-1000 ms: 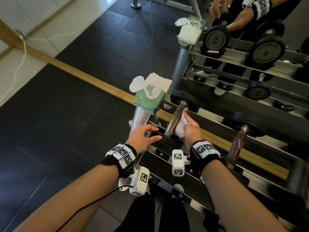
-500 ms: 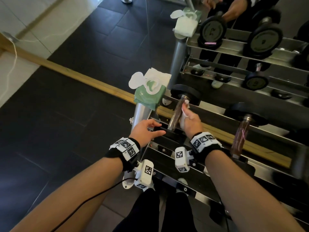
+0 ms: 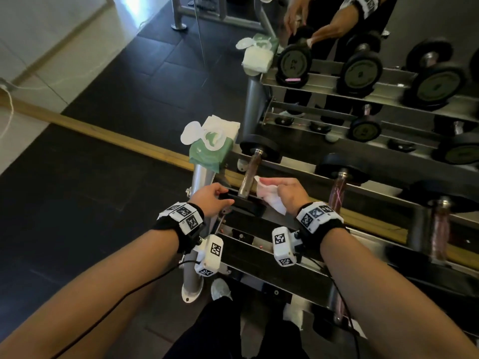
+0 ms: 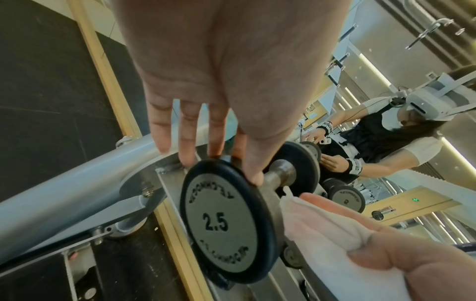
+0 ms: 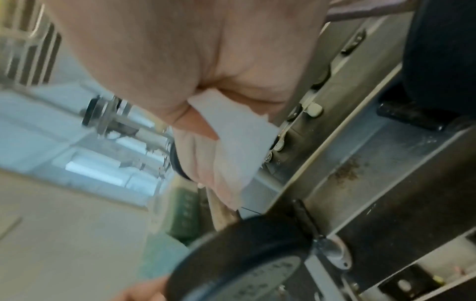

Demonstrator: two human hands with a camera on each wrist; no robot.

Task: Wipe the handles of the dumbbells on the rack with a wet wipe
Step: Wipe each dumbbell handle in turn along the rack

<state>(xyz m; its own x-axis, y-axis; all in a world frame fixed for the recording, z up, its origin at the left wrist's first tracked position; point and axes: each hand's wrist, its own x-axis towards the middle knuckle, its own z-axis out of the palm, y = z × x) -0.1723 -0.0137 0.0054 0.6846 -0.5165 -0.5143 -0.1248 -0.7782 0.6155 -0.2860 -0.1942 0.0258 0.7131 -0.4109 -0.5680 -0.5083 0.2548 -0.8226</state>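
Seemingly early on: right hand (image 3: 290,194) pinches the wet wipe (image 3: 269,196) just beside the first dumbbell's handle (image 3: 250,174), left hand (image 3: 211,199) fingers curled on its near plate; neighbouring dumbbells (image 3: 338,185) remain

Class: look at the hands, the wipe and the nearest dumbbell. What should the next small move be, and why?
Probably carry the wet wipe right to the next dumbbell handle: the right hand holds it bunched beside the 2.5 dumbbell's handle, not around it.
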